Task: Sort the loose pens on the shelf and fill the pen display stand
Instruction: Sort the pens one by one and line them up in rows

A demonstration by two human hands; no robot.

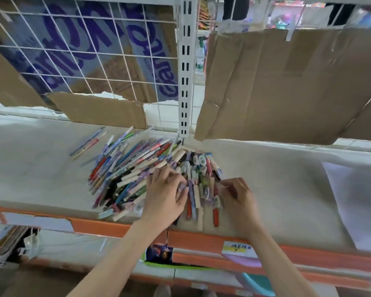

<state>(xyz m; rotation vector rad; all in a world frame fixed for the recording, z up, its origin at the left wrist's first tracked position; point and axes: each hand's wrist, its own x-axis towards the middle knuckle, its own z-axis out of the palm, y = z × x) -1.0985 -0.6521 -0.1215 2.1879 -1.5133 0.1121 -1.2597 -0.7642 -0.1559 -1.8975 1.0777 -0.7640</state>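
Observation:
A big heap of loose pens (129, 168) in many colours lies on the pale shelf (41, 168), spreading from the middle toward the back. My left hand (165, 196) lies over the heap's near middle, its fingers curled around a few pens. My right hand (237, 198) is at the heap's right edge, its fingertips pinching at pens there. A few separate pens (88, 143) lie apart at the back left. No pen display stand is in view.
The shelf has an orange front edge (99, 227) with a yellow label (237, 248). Behind stand a white wire grid (84, 50), a white slotted upright (185, 67) and cardboard sheets (287, 82). A white sheet (356, 200) lies at the right. A lower shelf holds goods.

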